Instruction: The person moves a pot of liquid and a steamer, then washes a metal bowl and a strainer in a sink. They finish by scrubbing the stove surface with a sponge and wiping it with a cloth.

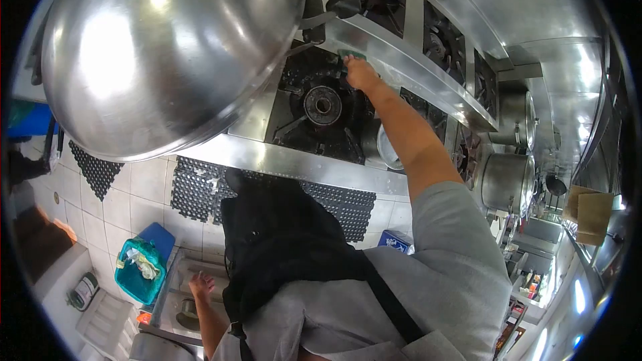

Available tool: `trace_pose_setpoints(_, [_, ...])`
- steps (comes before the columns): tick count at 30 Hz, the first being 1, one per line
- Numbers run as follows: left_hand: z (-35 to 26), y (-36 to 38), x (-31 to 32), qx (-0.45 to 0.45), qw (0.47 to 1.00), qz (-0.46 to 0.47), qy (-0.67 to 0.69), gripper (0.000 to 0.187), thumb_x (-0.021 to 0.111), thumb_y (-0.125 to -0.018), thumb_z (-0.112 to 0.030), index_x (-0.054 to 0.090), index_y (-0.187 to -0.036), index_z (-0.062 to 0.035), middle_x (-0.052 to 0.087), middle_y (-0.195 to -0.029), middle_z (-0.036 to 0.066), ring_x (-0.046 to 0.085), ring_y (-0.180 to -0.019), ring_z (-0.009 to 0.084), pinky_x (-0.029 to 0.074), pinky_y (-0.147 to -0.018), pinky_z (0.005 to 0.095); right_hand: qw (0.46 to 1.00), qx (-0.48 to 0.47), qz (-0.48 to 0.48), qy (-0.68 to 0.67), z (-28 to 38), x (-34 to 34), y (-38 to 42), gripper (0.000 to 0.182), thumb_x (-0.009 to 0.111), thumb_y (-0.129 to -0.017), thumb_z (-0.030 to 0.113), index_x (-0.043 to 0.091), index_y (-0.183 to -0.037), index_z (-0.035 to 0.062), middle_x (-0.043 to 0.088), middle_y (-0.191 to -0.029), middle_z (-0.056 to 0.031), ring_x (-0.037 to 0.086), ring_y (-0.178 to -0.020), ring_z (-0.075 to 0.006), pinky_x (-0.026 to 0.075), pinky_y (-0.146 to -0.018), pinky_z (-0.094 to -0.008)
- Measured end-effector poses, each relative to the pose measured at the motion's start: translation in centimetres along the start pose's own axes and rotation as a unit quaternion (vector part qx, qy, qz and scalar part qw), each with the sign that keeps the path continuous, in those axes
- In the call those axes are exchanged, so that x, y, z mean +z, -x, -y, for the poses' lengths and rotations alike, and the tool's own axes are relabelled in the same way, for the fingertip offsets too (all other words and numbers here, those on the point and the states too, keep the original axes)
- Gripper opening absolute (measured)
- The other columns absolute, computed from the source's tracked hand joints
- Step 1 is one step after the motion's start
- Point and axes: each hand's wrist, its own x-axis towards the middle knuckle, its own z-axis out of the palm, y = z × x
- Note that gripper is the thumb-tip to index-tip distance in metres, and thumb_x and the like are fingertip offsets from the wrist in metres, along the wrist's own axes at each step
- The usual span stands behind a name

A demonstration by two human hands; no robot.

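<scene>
My right hand (361,72) reaches out to the back edge of the stove, its fingers closed on a green scrubbing pad (350,54) pressed to the steel behind a black burner grate (294,70). Below that hand lies a round burner (323,105). A pale round container (388,148) stands beside the grate, partly under my forearm. Low at the left, my left hand (201,285) hangs over a steel sink area, fingers apart and nothing in it.
A huge steel bowl (174,47) fills the upper left. Large pots (506,184) stand at the right beyond more burners (441,43). Black rubber mats (341,208) lie on the tiled floor, and a teal-lined bin (138,283) stands at the lower left.
</scene>
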Motion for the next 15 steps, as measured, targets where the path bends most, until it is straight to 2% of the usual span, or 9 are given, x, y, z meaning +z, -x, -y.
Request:
trace_pose_setpoints(3, [-2.2, 0.0, 0.9, 0.050, 0.993, -0.009, -0.105, 0.021, 0.056, -0.094, -0.025, 0.057, -0.100, -0.0047, 0.067, -0.086, 0.014, 0.066, -0.063, 0.0247, 0.050, -0.049, 0.0360, 0.995, -0.079, -0.053, -0.003, -2.7, -1.0, 2.5, 0.055, 0.053, -0.079, 0.007, 0.053, -0.134, 0.0085, 0.056, -0.131, -0.0217, 0.060, -0.111, -0.0396, 0.048, -0.096, -0.0465])
trace_pose_setpoints(5, [-4.4, 0.6, 1.7, 0.157, 0.976, 0.037, -0.148, 0.023, 0.056, -0.094, -0.026, 0.057, -0.098, -0.0033, 0.066, -0.086, 0.013, 0.066, -0.063, 0.0239, 0.049, -0.049, 0.0339, 0.996, 0.022, 0.071, -0.058, -6.4, -0.7, 3.3, 0.053, 0.052, -0.080, 0.007, 0.053, -0.133, 0.0086, 0.054, -0.133, -0.0224, 0.059, -0.113, -0.0388, 0.048, -0.096, -0.0469])
trace_pose_setpoints(6, [-4.5, 0.3, 2.1, 0.156, 0.976, 0.038, -0.144, 0.023, 0.056, -0.094, -0.026, 0.057, -0.098, -0.0033, 0.066, -0.086, 0.013, 0.066, -0.063, 0.0239, 0.049, -0.049, 0.0339, 0.995, -0.085, -0.040, -0.034, -8.5, 1.8, 3.4, 0.050, 0.051, -0.081, 0.005, 0.054, -0.131, 0.0078, 0.060, -0.123, -0.0235, 0.060, -0.109, -0.0406, 0.048, -0.093, -0.0492])
trace_pose_setpoints(7, [-4.6, -0.4, 1.7, 0.183, 0.972, 0.084, -0.120, 0.024, 0.056, -0.094, -0.027, 0.058, -0.099, -0.0029, 0.067, -0.085, 0.013, 0.067, -0.064, 0.0240, 0.050, -0.048, 0.0334, 0.995, -0.087, -0.038, -0.033, -7.8, 0.9, 3.4, 0.050, 0.051, -0.081, 0.005, 0.054, -0.131, 0.0078, 0.060, -0.123, -0.0235, 0.060, -0.109, -0.0406, 0.048, -0.093, -0.0492])
trace_pose_setpoints(8, [-4.7, -1.0, 1.3, 0.210, 0.964, 0.131, -0.098, 0.025, 0.056, -0.094, -0.027, 0.058, -0.099, -0.0025, 0.067, -0.085, 0.012, 0.067, -0.065, 0.0242, 0.050, -0.048, 0.0330, 0.998, 0.023, 0.010, -0.056, -7.0, 0.1, 3.7, 0.048, 0.051, -0.081, 0.006, 0.055, -0.129, 0.0072, 0.062, -0.116, -0.0246, 0.061, -0.106, -0.0416, 0.048, -0.091, -0.0500])
trace_pose_setpoints(9, [-4.3, -0.7, 1.9, 0.210, 0.964, 0.133, -0.095, 0.025, 0.056, -0.094, -0.027, 0.058, -0.099, -0.0025, 0.067, -0.085, 0.012, 0.067, -0.065, 0.0242, 0.050, -0.048, 0.0330, 0.987, 0.131, 0.054, -0.075, -6.6, -1.0, 3.5, 0.046, 0.051, -0.081, 0.006, 0.057, -0.127, 0.0066, 0.065, -0.109, -0.0256, 0.062, -0.103, -0.0427, 0.049, -0.089, -0.0508])
trace_pose_setpoints(11, [-3.9, 0.2, 2.8, 0.203, 0.974, 0.050, -0.088, 0.026, 0.057, -0.094, -0.027, 0.057, -0.101, -0.0029, 0.068, -0.085, 0.013, 0.068, -0.066, 0.0252, 0.051, -0.048, 0.0330, 0.989, 0.124, 0.061, -0.062, -6.8, -0.5, 4.3, 0.040, 0.052, -0.081, 0.007, 0.060, -0.120, 0.0052, 0.066, -0.103, -0.0263, 0.063, -0.100, -0.0433, 0.050, -0.087, -0.0510])
trace_pose_setpoints(13, [-1.7, -0.2, 2.7, 0.177, 0.981, 0.053, -0.056, 0.026, 0.057, -0.094, -0.028, 0.057, -0.103, -0.0039, 0.068, -0.086, 0.013, 0.068, -0.065, 0.0258, 0.050, -0.047, 0.0335, 0.990, 0.113, 0.076, -0.042, -6.6, 1.1, 6.2, 0.034, 0.052, -0.081, 0.008, 0.064, -0.113, 0.0038, 0.067, -0.097, -0.0270, 0.064, -0.098, -0.0438, 0.050, -0.085, -0.0512])
trace_pose_setpoints(15, [-0.2, -1.3, 2.7, 0.157, 0.986, 0.051, -0.023, 0.026, 0.057, -0.094, -0.028, 0.056, -0.105, -0.0048, 0.068, -0.087, 0.014, 0.068, -0.065, 0.0264, 0.050, -0.047, 0.0341, 0.990, 0.041, 0.131, -0.041, -5.5, 2.6, 8.1, 0.025, 0.053, -0.081, 0.011, 0.069, -0.098, 0.0022, 0.066, -0.098, -0.0276, 0.064, -0.097, -0.0435, 0.051, -0.084, -0.0496])
